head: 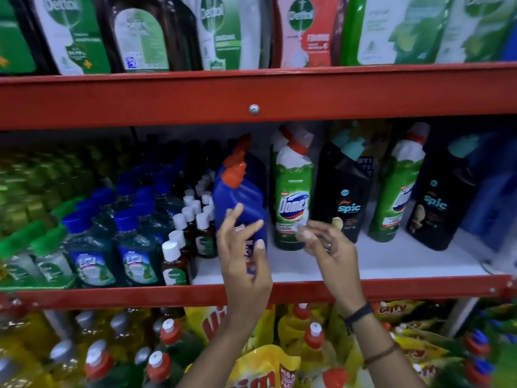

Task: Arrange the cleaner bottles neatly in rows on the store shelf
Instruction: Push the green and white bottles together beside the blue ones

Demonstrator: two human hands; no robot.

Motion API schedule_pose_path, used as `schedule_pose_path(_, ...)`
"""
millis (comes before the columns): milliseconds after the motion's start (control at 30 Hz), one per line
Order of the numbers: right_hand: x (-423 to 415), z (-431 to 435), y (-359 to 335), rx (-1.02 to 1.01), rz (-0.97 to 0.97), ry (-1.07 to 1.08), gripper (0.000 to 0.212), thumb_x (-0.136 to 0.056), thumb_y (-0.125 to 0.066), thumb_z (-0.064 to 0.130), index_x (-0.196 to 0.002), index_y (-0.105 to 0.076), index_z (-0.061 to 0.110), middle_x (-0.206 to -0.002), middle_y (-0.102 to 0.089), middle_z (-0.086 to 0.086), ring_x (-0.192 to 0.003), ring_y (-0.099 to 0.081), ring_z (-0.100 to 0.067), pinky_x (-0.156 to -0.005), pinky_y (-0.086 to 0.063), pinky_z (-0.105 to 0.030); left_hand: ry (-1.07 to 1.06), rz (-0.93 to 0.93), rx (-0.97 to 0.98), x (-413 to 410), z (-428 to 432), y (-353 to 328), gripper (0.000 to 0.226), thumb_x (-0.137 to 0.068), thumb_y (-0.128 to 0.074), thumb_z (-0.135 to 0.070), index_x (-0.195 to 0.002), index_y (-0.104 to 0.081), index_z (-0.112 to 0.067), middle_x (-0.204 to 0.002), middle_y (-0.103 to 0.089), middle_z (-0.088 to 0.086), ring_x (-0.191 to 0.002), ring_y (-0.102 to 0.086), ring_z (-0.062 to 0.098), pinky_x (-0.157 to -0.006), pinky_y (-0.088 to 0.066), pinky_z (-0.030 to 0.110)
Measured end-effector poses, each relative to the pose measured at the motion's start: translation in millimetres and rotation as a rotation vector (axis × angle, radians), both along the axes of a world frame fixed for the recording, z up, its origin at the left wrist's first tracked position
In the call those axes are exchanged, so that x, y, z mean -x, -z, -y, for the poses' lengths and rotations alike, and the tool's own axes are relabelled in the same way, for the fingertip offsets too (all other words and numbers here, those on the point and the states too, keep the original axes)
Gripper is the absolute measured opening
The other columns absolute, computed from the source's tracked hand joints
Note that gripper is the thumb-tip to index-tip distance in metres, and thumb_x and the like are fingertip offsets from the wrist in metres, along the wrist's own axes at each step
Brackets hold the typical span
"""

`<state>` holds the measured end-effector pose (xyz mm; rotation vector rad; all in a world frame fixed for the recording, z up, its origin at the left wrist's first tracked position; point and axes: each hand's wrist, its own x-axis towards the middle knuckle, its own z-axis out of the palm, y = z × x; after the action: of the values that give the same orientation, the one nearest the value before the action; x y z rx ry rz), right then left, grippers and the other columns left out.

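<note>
A blue cleaner bottle (240,197) with an orange-red cap stands on the middle shelf (391,264), more blue bottles behind it. My left hand (243,256) is right in front of its lower half, fingers spread, touching or almost touching it. Right of it stands a green Domex bottle (292,197) with a red-collared cap. My right hand (327,245) is at its base, fingers apart, thumb and forefinger near its label. Further right stand a black Spic bottle (347,191), another green Domex bottle (397,191) and a second black Spic bottle (442,197).
Left of the blue bottle are small brown Dettol bottles (173,264) and blue-capped Lizol bottles (134,247). A red shelf beam (251,96) runs overhead with Dettol packs above. Yellow dish-soap bottles (313,343) and pouches fill the shelf below. White shelf surface shows at front right.
</note>
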<state>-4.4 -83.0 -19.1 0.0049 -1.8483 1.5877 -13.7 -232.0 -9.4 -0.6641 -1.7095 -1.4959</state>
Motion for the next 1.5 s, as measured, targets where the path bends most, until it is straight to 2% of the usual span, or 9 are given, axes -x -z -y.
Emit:
schedule_pose_path(100,-20,-44,-8,0.091,-0.111,0.201,0.011,-0.085,-0.060,0.028,-0.095,-0.063,0.024,-0.092,-0.072,-0.002,-0.083,-0.070,-0.009,-0.070,-0.058,-0.025,0.174,0.031,0.083,-5,-42,-4,0.021,-0.093,-0.050,-0.012,-0.110,-0.059,-0.019,-0.130,-0.050,-0.002,-0.128,-0.043,0.004,-0.102,-0.035,0.013)
schedule_pose_path(267,-19,-134,-7,0.124,-0.057,0.382,0.014,-0.091,-0.056,0.029,-0.103,-0.059,0.022,-0.110,-0.066,-0.013,-0.102,-0.063,-0.025,-0.089,-0.052,-0.044,0.427,0.242,0.265,-5,-128,-4,0.021,-0.091,-0.052,-0.016,-0.109,-0.063,-0.015,-0.121,-0.058,-0.004,-0.115,-0.052,0.003,-0.097,-0.042,0.019)
schedule_pose_path(467,3,-192,-13,0.092,0.133,0.259,0.040,-0.099,-0.038,0.030,-0.134,-0.043,0.010,-0.124,-0.054,-0.001,-0.110,-0.053,-0.016,-0.084,-0.043,-0.015,0.435,0.479,0.379,-1,-220,-4,0.051,-0.090,-0.052,-0.008,-0.139,-0.041,-0.015,-0.143,-0.041,0.008,-0.133,-0.041,0.023,-0.107,-0.036,0.030)
schedule_pose_path(567,17,-203,-14,0.072,0.190,0.200,0.047,-0.097,-0.038,0.036,-0.141,-0.038,0.019,-0.145,-0.047,-0.006,-0.127,-0.048,-0.021,-0.109,-0.039,-0.041,0.361,0.565,0.336,6,-246,-1,0.065,-0.090,-0.050,-0.007,-0.148,-0.023,-0.015,-0.155,-0.026,0.013,-0.144,-0.023,0.026,-0.115,-0.024,0.031)
schedule_pose_path(700,20,-207,-17,-0.002,0.181,0.232,0.043,-0.095,-0.040,0.008,-0.137,-0.043,0.019,-0.132,-0.056,-0.009,-0.119,-0.055,-0.022,-0.107,-0.043,-0.046,0.349,0.600,0.257,15,-265,5,0.069,-0.088,-0.052,-0.003,-0.149,-0.021,-0.017,-0.152,-0.033,0.010,-0.139,-0.033,0.023,-0.108,-0.030,0.025)
schedule_pose_path(900,-2,-204,-23,-0.067,0.141,0.296,0.048,-0.084,-0.062,0.001,-0.129,-0.053,0.012,-0.117,-0.065,-0.010,-0.102,-0.062,-0.022,-0.089,-0.053,-0.034,0.288,0.583,0.095,7,-267,7,0.070,-0.084,-0.055,0.004,-0.146,-0.032,-0.018,-0.136,-0.055,0.008,-0.110,-0.057,0.015,-0.077,-0.042,0.002)
schedule_pose_path(1067,-30,-187,-24,-0.122,0.086,0.316,0.045,-0.079,-0.071,0.010,-0.122,-0.058,0.012,-0.117,-0.064,-0.012,-0.096,-0.062,-0.017,-0.077,-0.049,-0.019,0.271,0.540,0.088,-12,-240,7,0.070,-0.082,-0.062,-0.002,-0.142,-0.038,-0.029,-0.125,-0.066,-0.001,-0.106,-0.064,0.015,-0.090,-0.053,0.029)
schedule_pose_path(1267,-51,-139,-26,-0.072,0.027,0.240,0.037,-0.076,-0.074,0.015,-0.108,-0.058,0.024,-0.110,-0.068,-0.010,-0.102,-0.063,-0.022,-0.088,-0.053,-0.038,0.167,0.468,0.078,-26,-178,2,0.055,-0.085,-0.064,-0.014,-0.134,-0.048,-0.033,-0.112,-0.070,-0.009,-0.099,-0.067,0.014,-0.090,-0.056,0.037)
schedule_pose_path(1500,-28,-66,-28,-0.078,0.005,0.187,0.040,-0.077,-0.073,0.012,-0.115,-0.060,0.015,-0.107,-0.063,-0.005,-0.084,-0.060,0.004,-0.068,-0.047,-0.004,0.053,0.468,0.049,-10,-106,2,0.054,-0.085,-0.063,-0.012,-0.134,-0.050,-0.031,-0.108,-0.072,-0.005,-0.088,-0.067,0.011,-0.084,-0.058,0.040)
